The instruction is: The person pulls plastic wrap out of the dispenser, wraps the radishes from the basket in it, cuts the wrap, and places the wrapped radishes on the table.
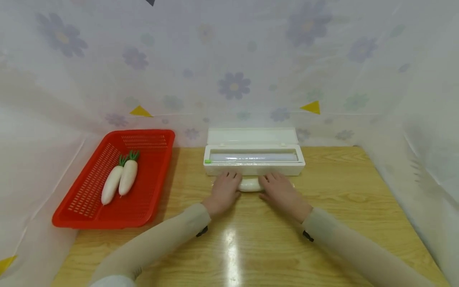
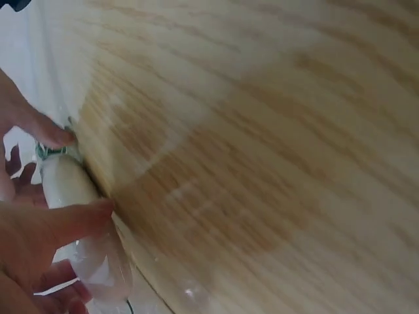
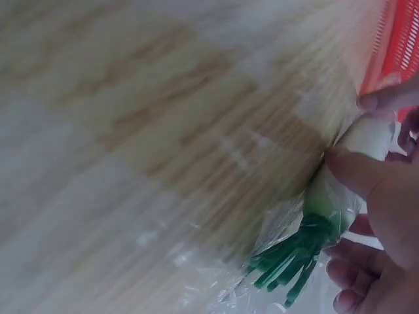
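Note:
A white radish (image 1: pixel 250 185) lies crosswise on the table, close in front of a white cling film dispenser (image 1: pixel 254 170). Clear film covers the radish and spreads past its green leaves (image 3: pixel 291 258) in the right wrist view. My left hand (image 1: pixel 223 193) grips the root end, thumb on the near side and fingers beyond. Around the leafy end, my right hand (image 1: pixel 283 195) holds it the same way. The dispenser's lid (image 1: pixel 252 136) is raised, showing a film roll (image 1: pixel 253 157) inside. The hands hide both ends of the radish in the head view.
On the left stands a red plastic basket (image 1: pixel 152 199) holding two white radishes (image 1: pixel 112 184) with green tops. A flowered curtain (image 1: pixel 233 59) closes off the back and sides of the wooden table (image 1: pixel 269 247). A small green piece (image 1: pixel 207 161) sits at the dispenser's left end.

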{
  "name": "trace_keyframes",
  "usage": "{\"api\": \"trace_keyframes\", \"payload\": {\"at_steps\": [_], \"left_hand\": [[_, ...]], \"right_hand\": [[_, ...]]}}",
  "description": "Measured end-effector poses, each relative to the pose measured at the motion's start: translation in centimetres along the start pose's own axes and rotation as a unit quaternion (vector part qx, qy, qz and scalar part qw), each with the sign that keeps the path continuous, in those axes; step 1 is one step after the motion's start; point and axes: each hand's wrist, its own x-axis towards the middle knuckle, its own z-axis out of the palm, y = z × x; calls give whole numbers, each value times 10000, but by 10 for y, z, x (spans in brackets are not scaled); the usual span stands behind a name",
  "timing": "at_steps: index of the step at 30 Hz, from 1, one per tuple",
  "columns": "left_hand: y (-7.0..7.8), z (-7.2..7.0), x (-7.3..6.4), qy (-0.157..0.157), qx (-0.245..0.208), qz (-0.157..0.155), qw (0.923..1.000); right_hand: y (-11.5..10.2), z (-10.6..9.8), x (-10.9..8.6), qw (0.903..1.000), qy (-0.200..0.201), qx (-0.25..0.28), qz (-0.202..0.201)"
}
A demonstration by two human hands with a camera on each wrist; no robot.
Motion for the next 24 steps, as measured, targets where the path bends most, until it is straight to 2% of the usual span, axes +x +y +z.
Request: {"api": "trace_keyframes", "payload": {"at_steps": [4, 8, 13, 19, 24], "left_hand": [[2, 1, 1, 289, 261, 19, 9992], [2, -1, 0, 367, 135, 35, 9992], [-1, -2, -4, 229, -157, 109, 9996], [-4, -1, -4, 197, 18, 230, 9995], [-5, -1, -7, 296, 55, 242, 9993]], "right_hand": [[-3, 4, 6, 9983, 106, -567, -72], [-1, 6, 5, 9991, 191, -369, -36], [0, 2, 0, 9990, 334, -228, -210], [-4, -9, -4, 9950, 768, -469, -441], [-5, -17, -3, 9939, 814, -432, -613]]}}
